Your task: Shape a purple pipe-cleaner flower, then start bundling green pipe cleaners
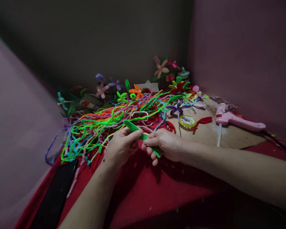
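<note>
Between my two hands is a bent green pipe cleaner (131, 125), its rounded leaf-like end sticking out up and to the left. My left hand (120, 146) pinches it near the middle with thumb and fingers. Closed round its lower part is my right hand (165, 144), and a short green end shows below those fingers. Just behind both hands lies a heap of loose pipe cleaners (105, 117) in green, orange, pink and blue. A purple pipe-cleaner flower (177, 108) rests beyond my right hand.
On a wooden board (238, 136) lie a pink glue gun (240, 121) with a glue stick, a yellow round clock-like dial (187, 121) and a red pipe-cleaner piece (202, 122). More flowers (160, 68) stand at the back. A black flat object (54, 194) lies on the red cloth (171, 197).
</note>
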Motion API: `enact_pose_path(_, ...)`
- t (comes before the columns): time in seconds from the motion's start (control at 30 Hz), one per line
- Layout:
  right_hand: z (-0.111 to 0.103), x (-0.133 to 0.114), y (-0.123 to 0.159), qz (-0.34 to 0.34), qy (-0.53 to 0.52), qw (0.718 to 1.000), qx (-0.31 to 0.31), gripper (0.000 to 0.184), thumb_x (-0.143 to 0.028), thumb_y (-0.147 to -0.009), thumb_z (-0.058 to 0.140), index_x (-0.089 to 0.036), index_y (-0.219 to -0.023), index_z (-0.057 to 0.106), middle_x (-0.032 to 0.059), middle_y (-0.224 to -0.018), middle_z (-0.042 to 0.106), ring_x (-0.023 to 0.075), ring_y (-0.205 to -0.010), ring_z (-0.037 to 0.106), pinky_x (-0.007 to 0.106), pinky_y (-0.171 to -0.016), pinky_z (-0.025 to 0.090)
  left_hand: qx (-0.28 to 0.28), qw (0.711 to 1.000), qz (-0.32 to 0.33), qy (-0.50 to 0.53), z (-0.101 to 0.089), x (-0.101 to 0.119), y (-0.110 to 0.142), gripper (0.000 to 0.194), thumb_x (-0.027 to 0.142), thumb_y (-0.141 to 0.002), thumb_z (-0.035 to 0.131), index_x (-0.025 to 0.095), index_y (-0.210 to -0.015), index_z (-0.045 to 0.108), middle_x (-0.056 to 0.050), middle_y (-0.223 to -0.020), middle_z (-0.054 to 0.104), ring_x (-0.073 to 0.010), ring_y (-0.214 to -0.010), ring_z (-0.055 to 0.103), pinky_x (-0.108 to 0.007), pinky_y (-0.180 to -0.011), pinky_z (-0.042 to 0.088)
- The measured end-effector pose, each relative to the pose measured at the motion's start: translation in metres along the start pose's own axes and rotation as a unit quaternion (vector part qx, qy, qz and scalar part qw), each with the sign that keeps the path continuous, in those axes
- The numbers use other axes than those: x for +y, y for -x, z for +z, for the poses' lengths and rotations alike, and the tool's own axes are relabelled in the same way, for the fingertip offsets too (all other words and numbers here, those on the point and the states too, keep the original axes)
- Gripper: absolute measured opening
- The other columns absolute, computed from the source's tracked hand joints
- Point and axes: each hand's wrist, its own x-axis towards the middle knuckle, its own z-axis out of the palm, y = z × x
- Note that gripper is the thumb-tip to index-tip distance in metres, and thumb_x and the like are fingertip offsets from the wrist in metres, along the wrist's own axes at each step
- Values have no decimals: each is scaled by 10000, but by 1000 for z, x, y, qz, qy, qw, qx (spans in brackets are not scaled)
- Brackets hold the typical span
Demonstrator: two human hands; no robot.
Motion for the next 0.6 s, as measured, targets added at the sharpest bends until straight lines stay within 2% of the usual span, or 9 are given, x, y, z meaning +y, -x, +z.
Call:
enact_pose_path(0.07, -1, 0, -1, -10, 0, 1000, -1, 208, -60, -833, 445, -95, -664, 562, -20, -471, 513, 81, -355, 475, 219, -341, 493, -46, 998, -29, 9, 0, -1, 0, 166, 282, -728, 676, 149, -720, 578, 51, -493, 476, -38, -400, 359, -172, -395, 241)
enact_pose_path(0.13, -2, 1, -2, -17, -1, 1000, -6, 213, -61, -831, 443, -97, -655, 557, -19, -475, 510, 80, -357, 473, 217, -337, 491, -62, 998, -34, 2, 1, -3, 0, 161, 281, -731, 668, 142, -711, 590, 25, -517, 528, -45, -411, 392, -174, -399, 254)
enact_pose_path(0.2, -4, 2, -3, -15, -2, 1000, -8, 201, -71, -831, 448, -96, -666, 561, -16, -486, 513, 80, -363, 478, 218, -342, 494, -45, 999, -21, -8, 1, -3, 0, 179, 282, -724, 669, 137, -666, 581, 18, -510, 537, -50, -415, 404, -176, -399, 263)
enact_pose_path(0.37, -5, 3, -4, -13, -2, 1000, -11, 175, -86, -831, 455, -82, -713, 584, -13, -522, 521, 73, -385, 490, 214, -376, 509, 44, 999, 5, -12, -3, 0, -3, 221, 258, -669, 710, 149, -609, 527, 66, -452, 437, -46, -389, 365, -181, -391, 286)
enact_pose_path(0.6, -6, 2, -5, -21, 6, 1000, 9, 223, -91, -865, 425, -87, -719, 594, -19, -503, 511, 73, -367, 482, 213, -367, 500, 61, 998, 24, -13, -4, 0, -5, 255, 275, -675, 702, 149, -580, 502, 68, -437, 404, -43, -362, 328, -189, -362, 271)
